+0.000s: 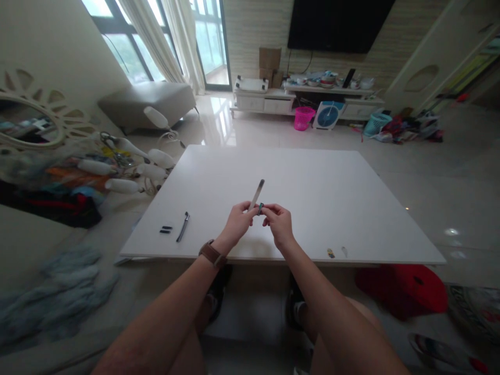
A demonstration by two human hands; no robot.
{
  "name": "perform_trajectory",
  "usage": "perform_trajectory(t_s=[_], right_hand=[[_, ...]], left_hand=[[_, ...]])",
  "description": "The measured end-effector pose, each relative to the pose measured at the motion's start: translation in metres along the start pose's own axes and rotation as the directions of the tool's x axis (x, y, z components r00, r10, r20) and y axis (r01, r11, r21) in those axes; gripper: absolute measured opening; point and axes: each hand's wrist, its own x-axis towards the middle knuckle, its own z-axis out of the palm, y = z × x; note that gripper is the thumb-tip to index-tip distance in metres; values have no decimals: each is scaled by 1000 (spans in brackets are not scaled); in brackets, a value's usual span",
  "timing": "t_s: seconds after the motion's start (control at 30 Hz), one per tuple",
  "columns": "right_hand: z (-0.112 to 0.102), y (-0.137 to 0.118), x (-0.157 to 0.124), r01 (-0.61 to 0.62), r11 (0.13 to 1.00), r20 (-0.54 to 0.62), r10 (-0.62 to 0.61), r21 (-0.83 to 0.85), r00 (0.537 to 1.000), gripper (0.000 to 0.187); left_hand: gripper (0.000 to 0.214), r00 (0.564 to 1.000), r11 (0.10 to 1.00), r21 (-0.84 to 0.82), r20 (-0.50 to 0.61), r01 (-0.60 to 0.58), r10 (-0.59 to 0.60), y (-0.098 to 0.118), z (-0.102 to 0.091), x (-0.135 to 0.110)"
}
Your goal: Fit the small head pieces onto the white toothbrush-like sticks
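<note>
Over the near middle of the white table, my left hand is closed around a slim pale stick with a dark tip, tilted up and away from me. My right hand pinches a small dark and green piece between thumb and fingertips. That piece sits between both hands, and my left fingertips seem to touch it; its kind is too small to tell. Left of my hands lie a slim dark tool with a bent head and two short black pieces.
The white tabletop carries a small yellow and black item and a small clear item near its right front edge. A lamp with white shades stands close to the left edge. A red stool is below the right front.
</note>
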Motion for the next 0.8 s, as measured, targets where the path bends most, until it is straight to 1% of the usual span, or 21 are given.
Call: perform_trajectory(t_s=[0.17,0.3,0.6,0.8], right_hand=[[-2,5,1,17,1000,9,-17,2,1000,22],[-2,7,2,18,1000,9,-18,-4,1000,21],[-2,4,2,7,1000,7,-7,-29,1000,20],[-1,0,1,2,999,1,-1,-46,1000,18]], left_hand=[[29,1000,1000,11,14,5,-5,1,-1,-3],[28,1000,1000,14,18,4,-4,0,-1,-4],[27,999,999,30,33,27,-28,0,-1,-2],[32,998,999,33,55,35,-37,2,0,-3]])
